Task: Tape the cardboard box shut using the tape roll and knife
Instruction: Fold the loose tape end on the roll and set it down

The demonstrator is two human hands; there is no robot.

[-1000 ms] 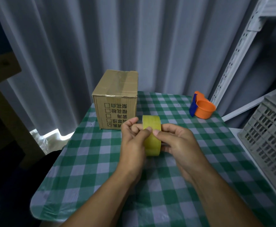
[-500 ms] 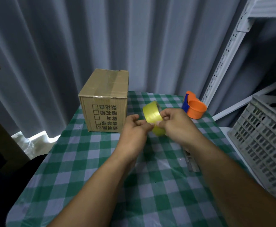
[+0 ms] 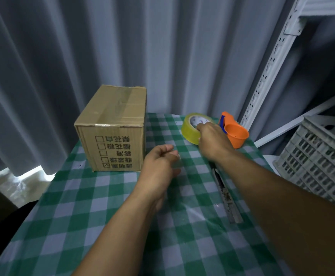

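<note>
Once joined, hands [image 3: 158, 166] now apart.

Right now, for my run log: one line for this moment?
right hand holds tape roll | left hand pinches tape end | box untouched

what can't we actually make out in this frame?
- Pulled tape strip: head view, transparent and motion-blurred between left hand and tape roll; its end is not visible.
- Knife: partly under the right forearm; blade state unclear.
- Right hand fingers: hidden behind the roll.
- Cardboard box: far sides unseen; top seam glare hides whether the tape is complete.
- Orange dispenser: partly hidden by the right hand.
</note>
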